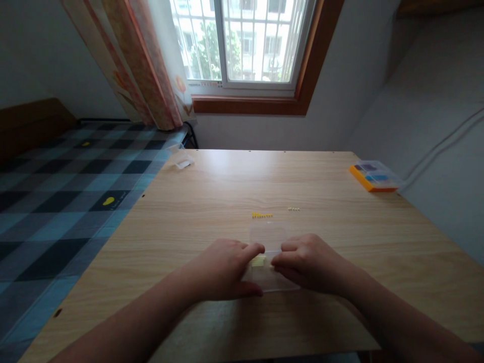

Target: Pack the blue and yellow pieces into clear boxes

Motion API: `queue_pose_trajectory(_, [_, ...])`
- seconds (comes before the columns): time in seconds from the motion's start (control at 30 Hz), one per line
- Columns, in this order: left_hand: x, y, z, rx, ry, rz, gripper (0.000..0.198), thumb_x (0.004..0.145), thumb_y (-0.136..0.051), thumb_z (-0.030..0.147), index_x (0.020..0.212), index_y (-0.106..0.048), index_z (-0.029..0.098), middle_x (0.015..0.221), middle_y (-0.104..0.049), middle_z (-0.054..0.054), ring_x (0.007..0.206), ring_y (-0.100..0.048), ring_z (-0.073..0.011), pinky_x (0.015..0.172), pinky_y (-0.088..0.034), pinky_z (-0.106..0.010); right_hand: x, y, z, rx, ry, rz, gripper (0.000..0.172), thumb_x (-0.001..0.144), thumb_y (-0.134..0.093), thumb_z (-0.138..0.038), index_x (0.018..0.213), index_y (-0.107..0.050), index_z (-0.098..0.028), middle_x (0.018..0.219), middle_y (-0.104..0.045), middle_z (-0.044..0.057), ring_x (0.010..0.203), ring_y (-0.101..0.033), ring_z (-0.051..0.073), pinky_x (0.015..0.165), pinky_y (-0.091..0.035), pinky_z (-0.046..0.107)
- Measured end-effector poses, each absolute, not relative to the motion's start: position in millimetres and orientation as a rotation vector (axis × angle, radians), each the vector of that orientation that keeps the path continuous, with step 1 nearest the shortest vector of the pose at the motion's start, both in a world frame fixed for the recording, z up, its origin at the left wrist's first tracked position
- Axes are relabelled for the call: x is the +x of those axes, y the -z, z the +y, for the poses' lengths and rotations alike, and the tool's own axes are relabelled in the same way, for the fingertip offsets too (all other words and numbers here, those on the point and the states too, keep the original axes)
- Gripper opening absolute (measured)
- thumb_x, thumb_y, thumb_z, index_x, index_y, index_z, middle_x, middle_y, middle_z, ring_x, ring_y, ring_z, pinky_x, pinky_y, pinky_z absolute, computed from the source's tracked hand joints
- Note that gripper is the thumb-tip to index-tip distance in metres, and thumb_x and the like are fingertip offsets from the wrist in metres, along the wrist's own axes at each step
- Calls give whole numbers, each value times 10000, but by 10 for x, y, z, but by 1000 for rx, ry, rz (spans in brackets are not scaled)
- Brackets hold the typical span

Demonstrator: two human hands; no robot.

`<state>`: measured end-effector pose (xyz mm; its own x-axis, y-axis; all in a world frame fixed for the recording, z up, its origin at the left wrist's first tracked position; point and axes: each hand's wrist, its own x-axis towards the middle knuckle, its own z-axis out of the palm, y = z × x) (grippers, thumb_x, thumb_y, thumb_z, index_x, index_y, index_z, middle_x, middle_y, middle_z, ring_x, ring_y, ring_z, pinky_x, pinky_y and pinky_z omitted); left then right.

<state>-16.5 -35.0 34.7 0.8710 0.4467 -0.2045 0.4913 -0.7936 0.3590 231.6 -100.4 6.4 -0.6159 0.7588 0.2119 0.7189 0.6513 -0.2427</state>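
A clear plastic box (pixel 278 283) with its transparent lid (pixel 268 232) folded back lies near the front of the table. Pale yellow strips or pieces (pixel 259 260) sit inside it on the left. My left hand (pixel 229 269) grips the box's left side, thumb at the near edge and fingers at the far one. Over the box's right part, my right hand (pixel 312 264) has its fingertips pinched together; whatever is between them is too small to make out. Just past the lid stand a row of small yellow pieces (pixel 261 215) and a short row of cream pieces (pixel 294 209).
An orange case with a clear lid (pixel 374 176) sits at the table's right edge. At the far left corner is an open clear container (pixel 183 159). A bed with a checked cover (pixel 86 186) adjoins the left side; a window and wall stand behind.
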Motion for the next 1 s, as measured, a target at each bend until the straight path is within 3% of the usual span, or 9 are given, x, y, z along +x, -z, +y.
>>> queue_pose_trajectory(0.2, [-144, -379, -360, 2636, 190, 707, 596, 842, -758, 528, 1325, -567, 234, 1066, -764, -77, 994, -718, -320, 802, -521, -384, 2323, -30, -1004, -1163, -210, -2627, 209, 922, -585, -204, 772, -724, -245, 666, -639, -17, 548, -446, 114, 553, -230, 305])
queue_pose_trajectory(0.5, [-151, -335, -363, 2652, 177, 708, 634, 837, -762, 542, 1348, -556, 229, 1107, -765, -92, 1027, -717, -343, 815, -528, -409, 2312, -20, -989, -1187, -174, -2599, 205, 994, -576, -261, 961, -777, -277, 693, -653, -17, 568, -480, 113, 569, -236, 309])
queue_pose_trajectory(1.0, [-153, -316, -366, 2649, 153, 701, 636, 834, -758, 552, 1344, -566, 225, 1122, -765, -106, 1027, -719, -334, 820, -528, -397, 2302, -16, -993, -1142, -194, -2572, 238, 1008, -541, -271, 955, -772, -262, 672, -639, -17, 558, -487, 110, 569, -270, 302])
